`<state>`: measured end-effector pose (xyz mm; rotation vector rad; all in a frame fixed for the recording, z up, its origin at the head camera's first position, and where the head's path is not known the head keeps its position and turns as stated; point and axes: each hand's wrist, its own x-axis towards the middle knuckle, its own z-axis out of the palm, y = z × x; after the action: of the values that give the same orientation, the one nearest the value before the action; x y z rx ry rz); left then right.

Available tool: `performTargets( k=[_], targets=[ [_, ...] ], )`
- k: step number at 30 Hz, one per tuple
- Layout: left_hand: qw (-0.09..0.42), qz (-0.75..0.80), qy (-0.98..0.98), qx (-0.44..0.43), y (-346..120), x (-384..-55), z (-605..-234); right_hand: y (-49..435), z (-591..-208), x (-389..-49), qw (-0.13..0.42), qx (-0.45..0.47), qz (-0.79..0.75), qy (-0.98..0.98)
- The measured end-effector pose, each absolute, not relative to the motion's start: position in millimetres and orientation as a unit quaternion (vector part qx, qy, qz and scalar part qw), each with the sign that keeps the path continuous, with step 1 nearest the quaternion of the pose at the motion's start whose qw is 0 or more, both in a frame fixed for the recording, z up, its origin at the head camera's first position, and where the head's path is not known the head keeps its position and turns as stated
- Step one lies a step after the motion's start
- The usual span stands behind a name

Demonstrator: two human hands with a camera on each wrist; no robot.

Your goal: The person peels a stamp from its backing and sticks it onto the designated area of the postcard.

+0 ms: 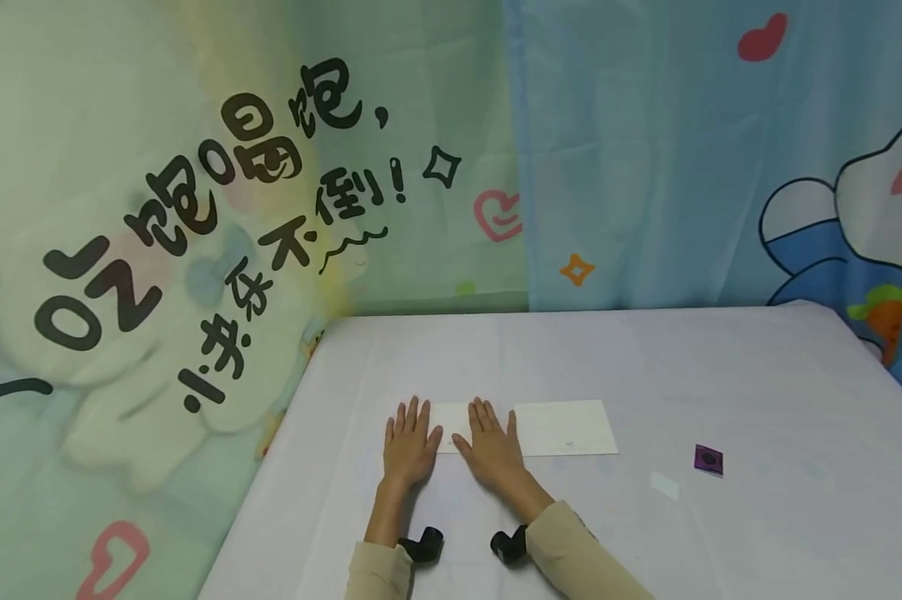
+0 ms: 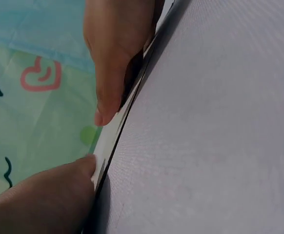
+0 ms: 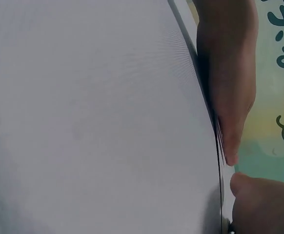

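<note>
A long white sheet of paper or thin card lies flat on the white-covered table, with small faint marks near its front edge. My left hand rests on its left end, fingers straight and thumb out to the side. Farther right, my right hand lies flat across the middle of the sheet, also with straight fingers. The two thumbs point toward each other with a narrow gap between. In the left wrist view, the sheet appears edge-on beneath both hands. My palms hide parts of it.
A small purple square packet with a dark round centre lies to the right. Beside it is a pale, flat rectangular patch. Black wrist devices sit at both wrists. Printed curtains hang behind the table's back edge.
</note>
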<state>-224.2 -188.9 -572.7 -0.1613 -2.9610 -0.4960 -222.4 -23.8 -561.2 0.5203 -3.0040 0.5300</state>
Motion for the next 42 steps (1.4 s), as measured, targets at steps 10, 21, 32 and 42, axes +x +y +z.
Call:
performTargets(
  k=[10, 21, 32, 42],
  targets=[
    [0.182, -0.296, -0.938, 0.001, -172.0, -224.6, -568.5, 0.5, -552.2, -207.9, 0.061, 0.193, 0.332, -0.921],
    [0.300, -0.323, -0.894, -0.082, -99.0, -201.7, -556.0, 100.5, -529.0, -167.4, 0.173, 0.090, 0.479, -0.856],
    [0.127, -0.214, -0.926, -0.284, -39.4, -199.2, -569.7, 226.2, -534.5, -138.1, 0.258, -0.034, 0.383, -0.886],
    [0.075, -0.154, -0.947, -0.272, -33.3, -200.5, -580.0, 278.6, -554.8, -123.0, 0.153, -0.066, 0.388, -0.907]
  ],
)
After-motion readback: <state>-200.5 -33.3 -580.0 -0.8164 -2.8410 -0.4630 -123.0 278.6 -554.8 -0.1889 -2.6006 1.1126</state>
